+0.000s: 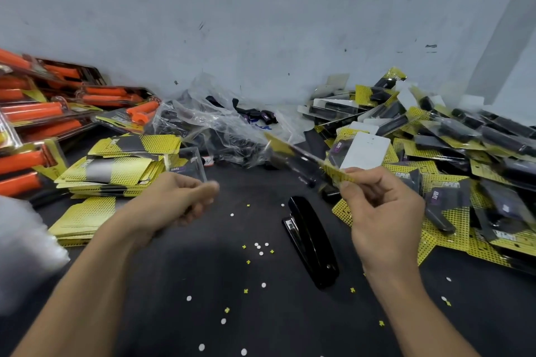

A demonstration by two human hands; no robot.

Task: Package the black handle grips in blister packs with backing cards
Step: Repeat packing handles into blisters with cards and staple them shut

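A pale grey-blue wall (261, 9) fills the upper half of the frame, flecked with dark scuffs and smudges. At the upper right a lighter slanted band (500, 38) crosses it. Below lies the matt black desk (179, 284), evenly lit.

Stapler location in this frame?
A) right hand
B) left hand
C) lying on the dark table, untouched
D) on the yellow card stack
C: the black stapler lies flat on the table beside the right hand, which pinches a yellow-carded pack; the left hand is well away from it.
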